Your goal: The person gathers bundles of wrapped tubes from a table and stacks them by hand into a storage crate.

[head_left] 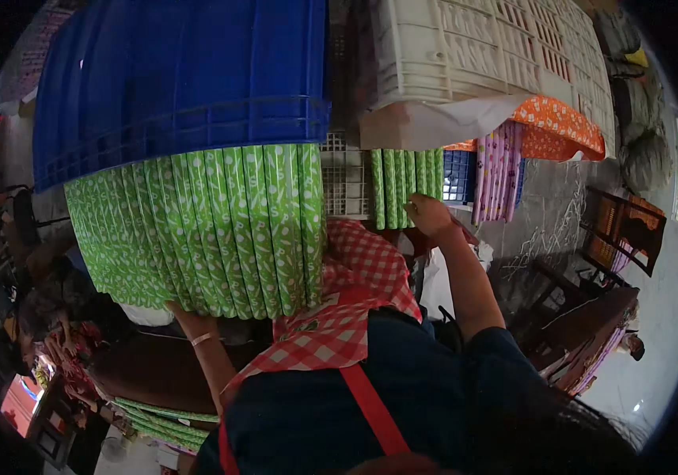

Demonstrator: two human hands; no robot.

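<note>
A wide row of green patterned rolls (204, 229) with white print lies side by side, jutting toward me from the blue crate. My left hand (190, 321) is at the near ends of this row; most of its fingers are hidden by the rolls. Farther right sits a smaller group of the same green rolls (390, 186). My right hand (431, 215) is closed at the near end of that group's rightmost roll, fingers curled against it. Purple patterned rolls (499, 170) are just right of that hand.
The blue crate (180, 79) stands over the big row, a white slatted crate (505, 47) to its right. Orange printed sheeting (560, 127) hangs from the white one. A red checked apron (331, 317) covers my front. Wooden furniture (628, 229) stands right; another person (54, 317) is left.
</note>
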